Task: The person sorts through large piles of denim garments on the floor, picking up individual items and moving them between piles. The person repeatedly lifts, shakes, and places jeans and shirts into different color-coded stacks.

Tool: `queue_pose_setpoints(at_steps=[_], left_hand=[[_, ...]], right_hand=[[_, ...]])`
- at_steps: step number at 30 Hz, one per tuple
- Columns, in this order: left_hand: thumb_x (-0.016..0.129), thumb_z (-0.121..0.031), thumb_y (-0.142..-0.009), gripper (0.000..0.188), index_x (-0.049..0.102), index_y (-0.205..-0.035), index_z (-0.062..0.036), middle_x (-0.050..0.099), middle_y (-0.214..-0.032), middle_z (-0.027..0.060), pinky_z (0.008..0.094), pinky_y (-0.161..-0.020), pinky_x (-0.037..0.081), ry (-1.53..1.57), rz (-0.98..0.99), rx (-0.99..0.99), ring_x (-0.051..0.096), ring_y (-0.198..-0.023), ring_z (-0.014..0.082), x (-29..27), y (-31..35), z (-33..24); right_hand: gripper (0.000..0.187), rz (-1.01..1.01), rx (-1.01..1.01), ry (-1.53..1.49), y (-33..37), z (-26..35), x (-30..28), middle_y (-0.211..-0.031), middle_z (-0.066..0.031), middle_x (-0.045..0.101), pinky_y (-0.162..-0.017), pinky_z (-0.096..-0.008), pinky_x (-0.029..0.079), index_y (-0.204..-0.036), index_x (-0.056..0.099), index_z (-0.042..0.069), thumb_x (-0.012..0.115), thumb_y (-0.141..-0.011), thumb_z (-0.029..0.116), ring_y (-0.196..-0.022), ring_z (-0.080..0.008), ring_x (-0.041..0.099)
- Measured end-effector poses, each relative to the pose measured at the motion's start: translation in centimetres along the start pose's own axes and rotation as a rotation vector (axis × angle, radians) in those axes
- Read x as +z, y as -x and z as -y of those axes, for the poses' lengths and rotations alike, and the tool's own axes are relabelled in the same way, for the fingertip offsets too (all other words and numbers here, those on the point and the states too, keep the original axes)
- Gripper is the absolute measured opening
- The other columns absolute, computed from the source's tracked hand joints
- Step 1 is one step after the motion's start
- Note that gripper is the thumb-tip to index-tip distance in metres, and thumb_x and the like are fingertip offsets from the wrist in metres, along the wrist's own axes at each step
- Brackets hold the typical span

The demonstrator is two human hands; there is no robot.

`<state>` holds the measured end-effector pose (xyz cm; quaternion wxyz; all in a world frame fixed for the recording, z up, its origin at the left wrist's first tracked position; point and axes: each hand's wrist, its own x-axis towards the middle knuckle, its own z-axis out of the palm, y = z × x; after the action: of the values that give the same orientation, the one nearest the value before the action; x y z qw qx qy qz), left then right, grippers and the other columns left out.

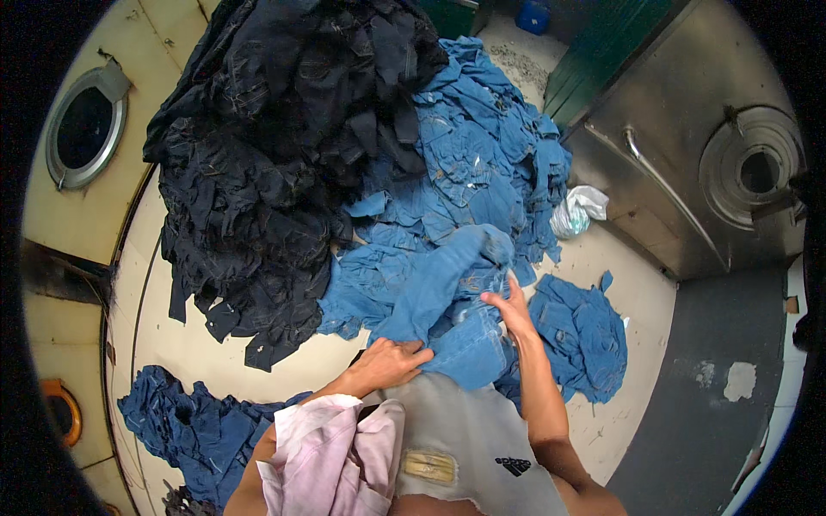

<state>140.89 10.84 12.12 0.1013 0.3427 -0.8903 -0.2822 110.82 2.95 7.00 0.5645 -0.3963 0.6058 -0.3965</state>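
Grip is closed on cloth at both sides: the person's left hand (385, 363) and right hand (514, 311) hold a light-blue, faded denim garment (439, 292) between them. The left forearm comes up from the lower edge and slants to the right, the hand turned back-up, its fingers bent over the garment's lower left edge; how the thumb lies cannot be told. The right arm bends at the elbow, its forearm rising steeply and leaning a little left. The right thumb points left across the cloth, and the fingers are mostly hidden, so their exact curl cannot be told.

The garment bunches in front of the person, its lower part hanging over a grey cloth (482, 421) with a ragged edge on the person's front. A pale pink cloth (331, 456) lies across the left arm.

Just beyond the hands, a large heap of blue denim garments (490, 146) spreads on the cream-coloured floor (142, 318), touching a taller heap of black garments (284, 129) on its left. A smaller mound of blue denim (581, 340) lies near the right forearm, and a dark-blue heap (194, 430) lies beside the left arm. A white plastic bag (578, 212) sits at the large blue heap's right side.
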Motion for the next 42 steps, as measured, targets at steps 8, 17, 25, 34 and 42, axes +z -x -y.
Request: queue_pose_setpoints(at_steps=[8, 17, 25, 34, 42], left_hand=[[0.07, -0.01, -0.079, 0.02, 0.058, -0.095, -0.0096, 0.062, -0.129, 0.0111, 0.0354, -0.08, 0.06, -0.15, -0.312, 0.125, 0.069, -0.106, 0.0262, 2.0, -0.4, 4.0], [0.067, -0.01, -0.081, 0.011, 0.058, -0.088, -0.0082, 0.035, -0.155, 0.0164, 0.0449, -0.115, 0.038, -0.033, -0.174, 0.279, 0.035, -0.143, 0.037, 2.3, -3.1, 2.6], [0.07, -0.008, -0.082, 0.022, 0.061, -0.102, -0.0067, 0.016, -0.161, 0.0219, 0.0449, -0.112, 0.04, 0.486, 0.221, 0.075, 0.028, -0.145, 0.0397, 3.5, -6.6, 4.0], [0.07, -0.013, -0.086, 0.02, 0.06, -0.096, 0.0005, 0.014, -0.161, 0.0241, 0.0456, -0.111, 0.04, 0.466, -0.03, 0.328, 0.032, -0.143, 0.0401, 4.5, -6.9, 3.0], [0.064, -0.01, -0.095, 0.012, 0.056, -0.093, -0.002, 0.063, -0.095, -0.0008, 0.0249, -0.071, 0.05, 1.058, -0.754, -0.598, 0.057, -0.085, 0.0058, 2.3, -6.5, 6.6]], right_hand=[[0.048, -0.274, -0.041, -0.491, -0.7, 7.3, -9.4, -0.11, -0.0073, 0.067, -0.089, -0.0339, 0.051, -0.129, 0.058, 0.003, 0.07, -0.083, 0.014, -0.1, -0.0201, 0.064], [0.048, -0.711, -0.581, -0.281, 5.4, 14.3, -21.2, -0.129, -0.008, 0.055, -0.103, -0.0341, 0.041, -0.14, 0.049, 0.006, 0.059, -0.097, 0.025, -0.116, -0.0199, 0.055], [0.045, -1.062, -0.877, 0.147, 9.4, 16.2, -25.4, -0.131, -0.0083, 0.052, -0.103, -0.0369, 0.039, -0.138, 0.049, 0.003, 0.059, -0.099, 0.023, -0.118, -0.0211, 0.052], [0.057, -1.012, -0.831, -0.403, 17.5, 20.9, -36.8, -0.123, -0.0133, 0.059, -0.103, -0.0428, 0.038, -0.12, 0.059, -0.006, 0.051, -0.1, 0.047, -0.113, -0.0278, 0.053], [0.034, -1.394, -1.118, 0.087, 23.6, 27.3, -30.8, -0.122, -0.015, 0.059, -0.093, -0.0458, 0.049, -0.12, 0.058, -0.001, 0.06, -0.096, 0.024, -0.108, -0.0296, 0.058]])
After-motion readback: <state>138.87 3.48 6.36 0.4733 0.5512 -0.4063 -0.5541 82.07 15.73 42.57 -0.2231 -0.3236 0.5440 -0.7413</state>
